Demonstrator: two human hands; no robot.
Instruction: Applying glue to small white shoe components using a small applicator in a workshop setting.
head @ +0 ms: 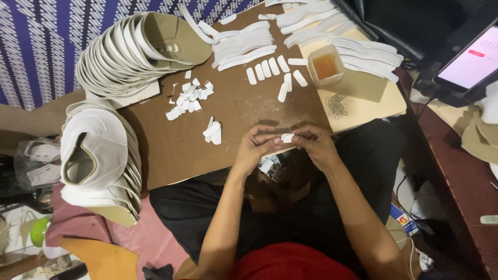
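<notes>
Fingertips of my left hand (pixel 258 142) and right hand (pixel 313 142) pinch one small white strip (pixel 287 138) between them, at the brown board's (pixel 171 150) near edge.

- I see even, fairly bright light from above on the brown tabletop (pixel 233 135).
- Soft shadows sit under my hands (pixel 285 142).
- Corners go dim; the phone screen (pixel 474 59) glares pink.

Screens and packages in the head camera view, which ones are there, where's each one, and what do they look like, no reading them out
Phone screen: upper right, propped at a tilt, dark frame, lit pale pink with a red bar.
Small box: lower right on the floor, beside the person's leg, rectangular, blue, white and red.
Plastic tub: on the cardboard board, open, translucent, amber liquid inside, no label visible.
</notes>
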